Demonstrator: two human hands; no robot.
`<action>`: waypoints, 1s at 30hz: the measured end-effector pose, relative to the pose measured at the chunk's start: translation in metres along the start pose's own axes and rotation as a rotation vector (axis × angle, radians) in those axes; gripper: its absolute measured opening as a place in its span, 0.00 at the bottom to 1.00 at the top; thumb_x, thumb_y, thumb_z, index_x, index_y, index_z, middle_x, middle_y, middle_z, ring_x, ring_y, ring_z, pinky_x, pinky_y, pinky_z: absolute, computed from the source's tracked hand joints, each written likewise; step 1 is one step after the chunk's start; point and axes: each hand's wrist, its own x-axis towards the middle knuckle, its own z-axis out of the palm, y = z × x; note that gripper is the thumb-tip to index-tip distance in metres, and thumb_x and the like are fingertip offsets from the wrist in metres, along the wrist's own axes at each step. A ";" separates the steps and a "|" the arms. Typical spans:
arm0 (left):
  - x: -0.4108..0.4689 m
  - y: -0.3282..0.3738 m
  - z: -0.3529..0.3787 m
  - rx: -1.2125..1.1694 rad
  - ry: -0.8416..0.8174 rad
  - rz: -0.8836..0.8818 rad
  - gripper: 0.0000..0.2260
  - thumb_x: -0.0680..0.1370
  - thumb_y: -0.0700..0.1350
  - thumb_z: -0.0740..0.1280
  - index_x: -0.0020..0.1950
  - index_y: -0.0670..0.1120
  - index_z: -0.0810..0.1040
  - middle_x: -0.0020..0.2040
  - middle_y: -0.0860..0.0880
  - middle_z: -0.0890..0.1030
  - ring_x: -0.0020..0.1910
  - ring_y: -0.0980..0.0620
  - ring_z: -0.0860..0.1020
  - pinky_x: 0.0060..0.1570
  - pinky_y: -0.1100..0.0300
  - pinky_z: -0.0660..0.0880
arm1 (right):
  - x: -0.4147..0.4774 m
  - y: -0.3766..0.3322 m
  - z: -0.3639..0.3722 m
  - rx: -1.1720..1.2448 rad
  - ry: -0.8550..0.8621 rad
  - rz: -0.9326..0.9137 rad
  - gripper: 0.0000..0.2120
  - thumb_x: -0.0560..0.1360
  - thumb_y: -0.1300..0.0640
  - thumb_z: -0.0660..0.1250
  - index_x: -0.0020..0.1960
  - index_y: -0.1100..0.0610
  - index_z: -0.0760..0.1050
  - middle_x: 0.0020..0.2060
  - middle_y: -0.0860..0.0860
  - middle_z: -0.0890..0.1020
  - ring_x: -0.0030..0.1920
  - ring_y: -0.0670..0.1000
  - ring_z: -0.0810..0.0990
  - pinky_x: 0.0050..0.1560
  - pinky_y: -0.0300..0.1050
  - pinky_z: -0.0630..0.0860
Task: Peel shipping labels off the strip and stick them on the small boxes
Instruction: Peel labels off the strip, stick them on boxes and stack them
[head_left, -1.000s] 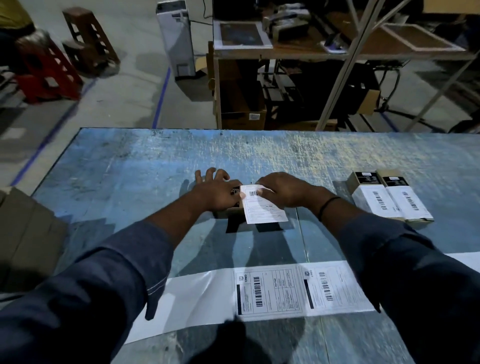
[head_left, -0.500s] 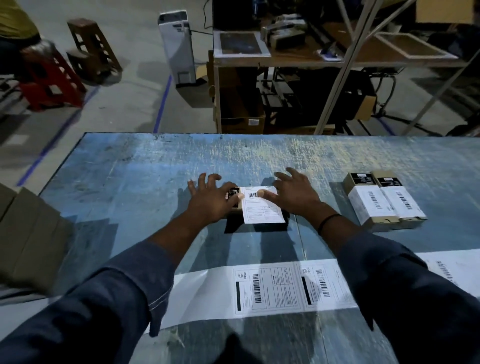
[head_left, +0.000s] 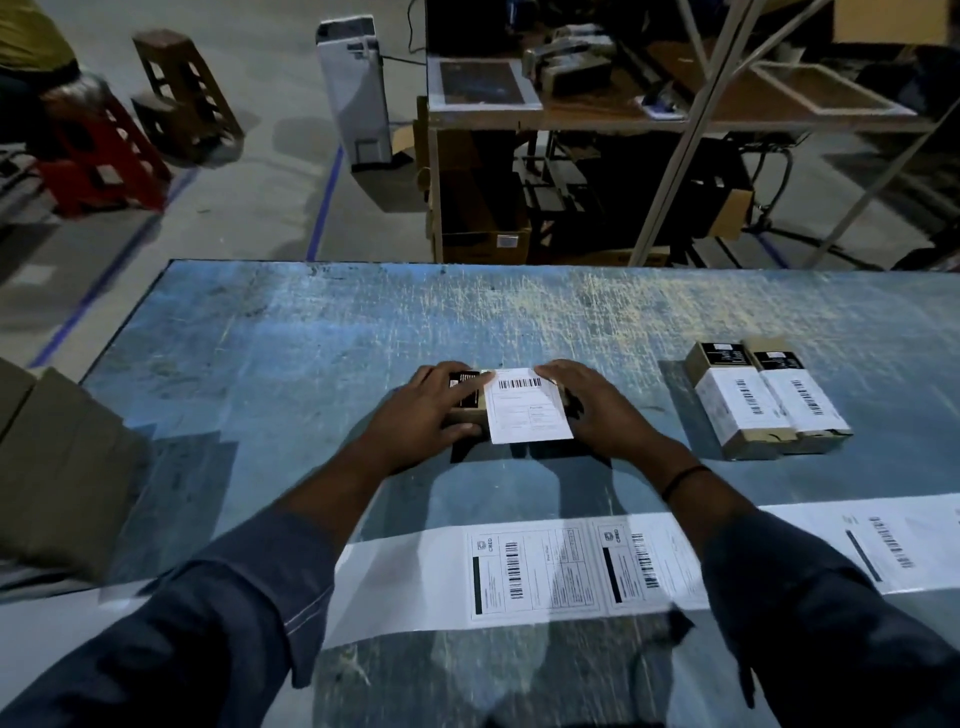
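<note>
A small brown box (head_left: 466, 417) with a black end lies at the middle of the blue table (head_left: 291, 343). A white shipping label (head_left: 525, 411) with a barcode lies across its top, its near edge hanging past the box. My left hand (head_left: 426, 415) holds the box's left part, fingers over the top and thumb on the near side. My right hand (head_left: 597, 410) presses on the label's right side, its fingers along the far corner. The label strip (head_left: 545, 571) runs across the table near me, with printed labels on it.
Two labelled small boxes (head_left: 727, 405) (head_left: 802, 397) lie side by side at the right of the table. Flattened cardboard (head_left: 57, 467) sits off the table's left edge. Beyond the far edge are a cluttered shelf unit (head_left: 571, 114) and red stools (head_left: 98, 156).
The label went from held above the box to lying flat on it. Both hands' spread fingers have drawn together, the left now wrapping the box, the right moved onto the label's right side.
</note>
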 end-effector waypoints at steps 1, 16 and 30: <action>-0.002 -0.003 -0.005 -0.045 -0.036 0.014 0.31 0.79 0.60 0.70 0.80 0.63 0.62 0.74 0.54 0.68 0.70 0.50 0.69 0.62 0.47 0.76 | 0.001 -0.003 -0.008 -0.010 -0.019 -0.031 0.30 0.76 0.48 0.74 0.76 0.49 0.70 0.72 0.49 0.73 0.73 0.51 0.70 0.73 0.49 0.67; -0.013 0.015 -0.025 -0.597 -0.141 -0.194 0.28 0.67 0.58 0.83 0.65 0.54 0.82 0.59 0.59 0.85 0.57 0.62 0.82 0.57 0.58 0.81 | -0.016 -0.034 -0.008 0.561 -0.202 0.150 0.23 0.73 0.52 0.79 0.65 0.56 0.81 0.59 0.52 0.85 0.61 0.54 0.83 0.61 0.47 0.79; -0.014 0.008 -0.015 -0.468 -0.066 -0.103 0.29 0.67 0.65 0.79 0.67 0.67 0.79 0.60 0.60 0.81 0.61 0.60 0.77 0.61 0.56 0.77 | -0.027 -0.035 -0.001 0.500 -0.084 0.010 0.30 0.69 0.57 0.81 0.69 0.49 0.79 0.68 0.44 0.79 0.68 0.38 0.75 0.63 0.32 0.72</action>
